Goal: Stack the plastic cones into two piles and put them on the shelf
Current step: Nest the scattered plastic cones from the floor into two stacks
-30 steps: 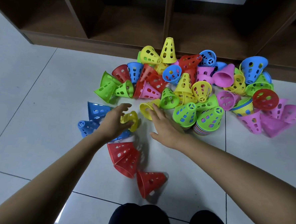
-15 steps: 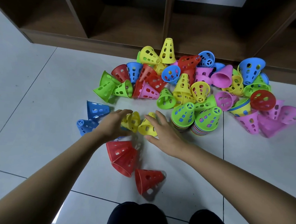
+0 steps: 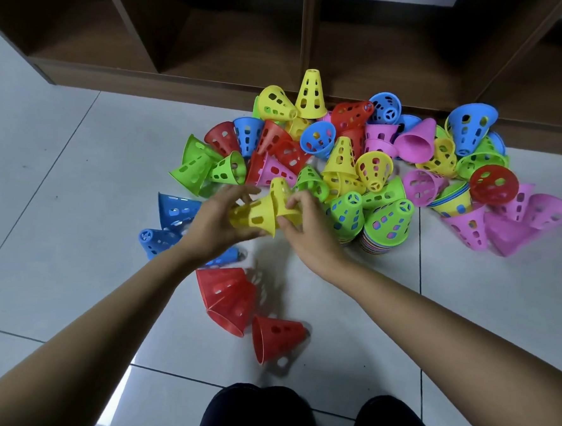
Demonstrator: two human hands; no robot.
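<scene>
Yellow cone [image 3: 256, 215] gripped by left hand [image 3: 215, 223], fingers curled round it; second yellow cone [image 3: 282, 193] pinched in right hand [image 3: 311, 237], touching first. Both held well out from shelf [image 3: 305, 33]. Loose cones [image 3: 342, 154] heaped closer to shelf, against its base.

The shelf [image 3: 237, 45] spans the top of the frame, with the heap of cones [image 3: 342, 157] on the floor [image 3: 60, 199] just before it, two piles [image 3: 389, 226] side by side at its near edge, a pair of cones [image 3: 256, 216] between the left hand [image 3: 213, 228] and right hand [image 3: 311, 241] just left of them, and fallen cones [image 3: 228, 298] below centre.
</scene>
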